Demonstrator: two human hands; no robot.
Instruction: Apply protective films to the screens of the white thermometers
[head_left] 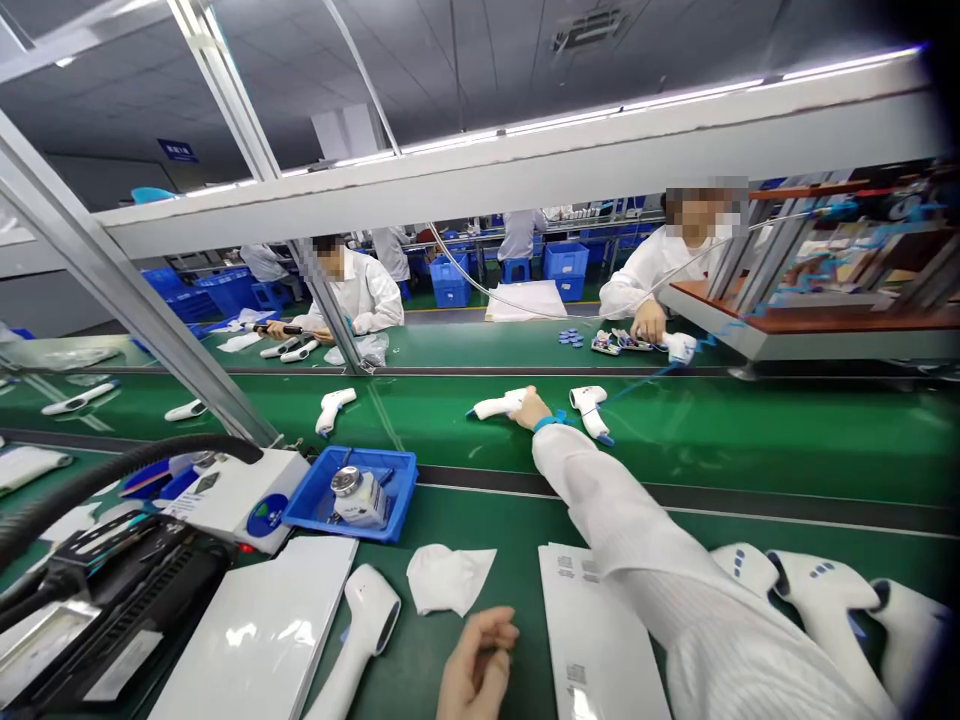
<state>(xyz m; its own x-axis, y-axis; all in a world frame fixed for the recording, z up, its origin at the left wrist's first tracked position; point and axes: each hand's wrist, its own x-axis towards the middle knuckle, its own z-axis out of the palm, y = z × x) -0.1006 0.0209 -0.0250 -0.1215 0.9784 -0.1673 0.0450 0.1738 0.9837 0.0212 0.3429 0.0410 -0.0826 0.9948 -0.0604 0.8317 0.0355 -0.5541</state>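
My right hand (530,409) reaches far forward over the green belt, fingers closed round a white forehead thermometer (499,405) with a blue tip. Another white thermometer (589,410) lies on the belt just right of my wrist, and a third (334,409) farther left. My left hand (480,665) hovers low over the green bench, fingers loosely curled and apart from the thumb, with nothing in it. Just beyond it is a crumpled white wipe (450,578). To its left a thermometer (367,620) lies on the bench, beside a stack of white sheets (259,630).
A blue tray (300,510) holds a bottle with a metal cap (360,495). Black equipment (142,600) and a white box (247,490) occupy the left. Printed sheets (600,640) lie under my right arm, several thermometers (821,590) beyond. Two co-workers sit opposite; a metal post (142,290) slants across.
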